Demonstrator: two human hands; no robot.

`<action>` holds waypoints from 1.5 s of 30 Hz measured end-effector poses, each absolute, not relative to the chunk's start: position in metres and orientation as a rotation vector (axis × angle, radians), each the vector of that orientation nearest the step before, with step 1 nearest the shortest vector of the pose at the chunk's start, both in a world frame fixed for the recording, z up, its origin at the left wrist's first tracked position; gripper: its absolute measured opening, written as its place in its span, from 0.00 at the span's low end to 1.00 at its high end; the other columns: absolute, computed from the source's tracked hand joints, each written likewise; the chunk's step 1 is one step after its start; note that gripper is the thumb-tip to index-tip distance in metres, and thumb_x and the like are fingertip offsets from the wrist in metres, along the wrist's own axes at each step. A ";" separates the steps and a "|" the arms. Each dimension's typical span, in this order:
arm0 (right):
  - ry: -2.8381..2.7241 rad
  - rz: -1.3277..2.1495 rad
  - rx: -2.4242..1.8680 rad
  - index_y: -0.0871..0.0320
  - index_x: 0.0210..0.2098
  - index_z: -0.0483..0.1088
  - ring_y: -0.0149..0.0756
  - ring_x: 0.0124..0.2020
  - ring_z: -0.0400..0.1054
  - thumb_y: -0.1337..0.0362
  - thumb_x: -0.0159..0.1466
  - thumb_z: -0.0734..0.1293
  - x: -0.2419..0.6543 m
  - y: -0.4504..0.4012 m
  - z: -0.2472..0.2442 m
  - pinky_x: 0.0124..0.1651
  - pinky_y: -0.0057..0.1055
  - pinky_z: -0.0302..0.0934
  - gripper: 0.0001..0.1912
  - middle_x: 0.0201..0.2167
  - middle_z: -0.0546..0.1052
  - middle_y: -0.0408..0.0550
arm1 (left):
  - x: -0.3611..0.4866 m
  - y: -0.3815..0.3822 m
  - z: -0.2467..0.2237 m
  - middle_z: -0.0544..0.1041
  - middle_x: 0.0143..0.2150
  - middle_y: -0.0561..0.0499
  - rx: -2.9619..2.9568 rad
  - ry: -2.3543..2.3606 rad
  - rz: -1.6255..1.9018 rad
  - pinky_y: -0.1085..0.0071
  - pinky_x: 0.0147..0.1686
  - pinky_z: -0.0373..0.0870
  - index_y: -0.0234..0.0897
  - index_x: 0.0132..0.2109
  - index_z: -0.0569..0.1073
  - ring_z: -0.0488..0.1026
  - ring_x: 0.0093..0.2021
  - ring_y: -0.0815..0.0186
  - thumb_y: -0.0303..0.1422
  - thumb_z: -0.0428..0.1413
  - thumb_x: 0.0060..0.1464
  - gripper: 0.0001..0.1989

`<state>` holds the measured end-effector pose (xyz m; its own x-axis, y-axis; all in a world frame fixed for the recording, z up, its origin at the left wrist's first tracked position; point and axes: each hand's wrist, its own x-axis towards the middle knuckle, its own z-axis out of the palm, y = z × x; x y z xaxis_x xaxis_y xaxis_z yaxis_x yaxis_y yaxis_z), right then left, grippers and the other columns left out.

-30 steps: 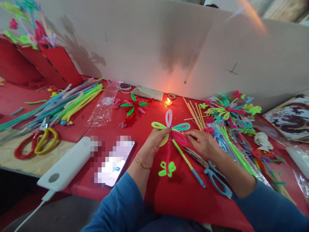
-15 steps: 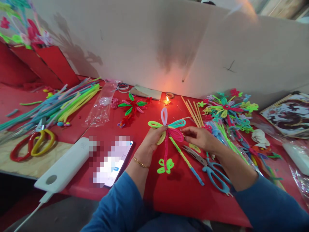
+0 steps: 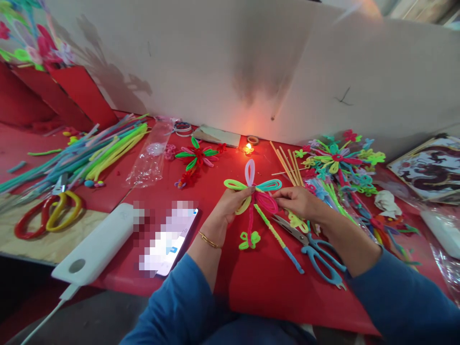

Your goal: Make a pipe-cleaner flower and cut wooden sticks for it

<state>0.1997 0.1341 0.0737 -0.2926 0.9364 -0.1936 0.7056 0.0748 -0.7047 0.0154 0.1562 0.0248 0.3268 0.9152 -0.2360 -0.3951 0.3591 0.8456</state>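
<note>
In the middle of the head view, a pipe-cleaner flower (image 3: 249,173) has looped petals of lilac, yellow-green, teal and pink. My left hand (image 3: 233,203) is closed on its centre, thumb on top. A pink stem with a small green blossom (image 3: 250,239) dangles beneath. At the pink petal's right edge, my right hand (image 3: 300,203) pinches a yellow pipe cleaner that seems to run from the centre; its fingertips are partly hidden. Under that hand hangs a small yellow blossom (image 3: 297,222). A green, yellow and blue wrapped stick (image 3: 278,238) and blue-handled scissors (image 3: 319,258) lie below.
A lit flame (image 3: 248,148) burns near the wall behind the flower. Bare sticks (image 3: 289,165) and finished flowers (image 3: 336,160) lie at right. Loose pipe cleaners (image 3: 104,153), red-and-yellow scissors (image 3: 50,215), a white power bank (image 3: 95,244) and a phone (image 3: 172,244) occupy the left.
The flower and both hands have shifted slightly to the right. The yellow blossom under my right hand has moved right and shows more fully. Both hands keep their grip.
</note>
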 end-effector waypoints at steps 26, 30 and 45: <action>-1.866 1.112 -1.612 0.58 0.33 0.72 0.27 0.16 0.59 0.61 0.54 0.59 0.191 0.129 0.058 0.20 0.24 0.52 0.13 0.16 0.69 0.38 | 0.016 0.158 0.014 0.67 0.19 0.54 0.775 0.861 0.977 0.75 0.20 0.53 0.30 0.24 0.70 0.61 0.19 0.75 0.40 0.62 0.34 0.16; -1.776 1.275 -1.618 0.60 0.31 0.71 0.25 0.14 0.55 0.61 0.52 0.59 0.189 0.128 0.064 0.19 0.23 0.51 0.12 0.12 0.63 0.36 | 0.016 0.158 0.015 0.67 0.19 0.55 0.807 0.851 0.974 0.75 0.20 0.53 0.30 0.24 0.70 0.60 0.19 0.75 0.41 0.62 0.34 0.17; -1.787 1.378 -1.583 0.59 0.31 0.71 0.27 0.21 0.62 0.58 0.53 0.62 0.195 0.130 0.060 0.25 0.24 0.56 0.12 0.20 0.70 0.40 | 0.015 0.155 0.018 0.67 0.20 0.55 0.902 0.850 0.962 0.75 0.22 0.55 0.30 0.23 0.71 0.60 0.21 0.75 0.37 0.63 0.33 0.14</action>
<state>0.1950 0.1296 0.0603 -0.2916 0.9051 -0.3094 0.5295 -0.1166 -0.8403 0.0155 0.1553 0.0176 0.3318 0.9239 -0.1903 -0.3023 0.2953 0.9063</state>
